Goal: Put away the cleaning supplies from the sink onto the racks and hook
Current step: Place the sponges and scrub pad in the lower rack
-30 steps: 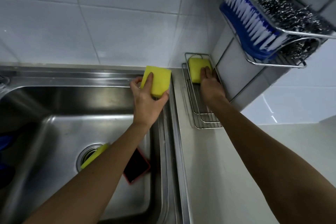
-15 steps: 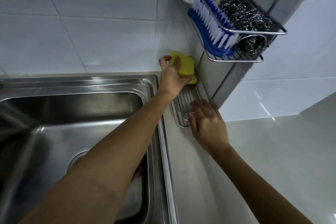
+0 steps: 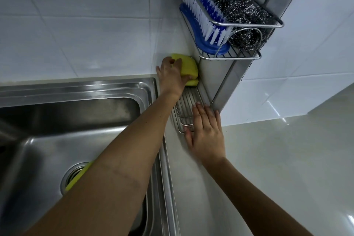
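Head view: left hand (image 3: 172,76) presses soft yellow sponge (image 3: 188,67) onto rack (image 3: 186,105).

Pale counter (image 3: 268,159), wire rack (image 3: 186,105), sink (image 3: 76,90)

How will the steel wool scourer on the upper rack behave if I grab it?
The steel wool scourer looks like loose coiled wire, so probably light and springy. Its rounded shape might roll, though the upper rack rail should contain it.
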A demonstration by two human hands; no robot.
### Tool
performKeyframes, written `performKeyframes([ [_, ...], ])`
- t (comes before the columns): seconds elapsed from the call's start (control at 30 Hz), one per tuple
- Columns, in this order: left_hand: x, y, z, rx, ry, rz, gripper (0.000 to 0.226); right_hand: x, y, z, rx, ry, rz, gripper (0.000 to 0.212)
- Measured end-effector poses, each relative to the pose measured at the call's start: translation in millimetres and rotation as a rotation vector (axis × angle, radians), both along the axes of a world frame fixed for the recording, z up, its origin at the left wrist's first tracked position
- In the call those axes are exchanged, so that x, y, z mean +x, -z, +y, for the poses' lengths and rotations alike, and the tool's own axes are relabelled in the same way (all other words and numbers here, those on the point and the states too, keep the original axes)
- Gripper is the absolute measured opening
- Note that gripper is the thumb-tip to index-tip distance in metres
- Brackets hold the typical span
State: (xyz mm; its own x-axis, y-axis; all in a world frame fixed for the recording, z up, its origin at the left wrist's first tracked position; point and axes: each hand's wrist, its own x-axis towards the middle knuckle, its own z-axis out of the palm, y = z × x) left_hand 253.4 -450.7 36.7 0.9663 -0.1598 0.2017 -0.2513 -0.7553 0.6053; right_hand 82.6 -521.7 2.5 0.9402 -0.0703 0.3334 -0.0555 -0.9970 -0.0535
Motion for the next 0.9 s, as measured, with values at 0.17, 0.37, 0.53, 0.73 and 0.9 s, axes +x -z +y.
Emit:
performKeyframes([
  [0.17,2,5,5,0.046,-0.006,-0.007,0.069,3,5,0,-0.031,0.025,-0.021,0.060],
  [0.37,1,8,6,0.183,0.001,-0.017,0.072,3,7,-1,-0.055,0.029,-0.006,0.062],
  [0.53,-15,12,22,-0.002,0.074,-0.002,0.070,1,2,-2,-0.029,0.015,0.058,0.063],
  [0.73,-78,45,130,-0.135,-0.084,0.109,0.051,-12,-11,42,0.158,0.066,0.140,0.067],
  [0.9,-124,85,251,0.035,-0.344,0.263,0.048,-14,-10,115,0.140,-0.151,0.085,0.068],
])
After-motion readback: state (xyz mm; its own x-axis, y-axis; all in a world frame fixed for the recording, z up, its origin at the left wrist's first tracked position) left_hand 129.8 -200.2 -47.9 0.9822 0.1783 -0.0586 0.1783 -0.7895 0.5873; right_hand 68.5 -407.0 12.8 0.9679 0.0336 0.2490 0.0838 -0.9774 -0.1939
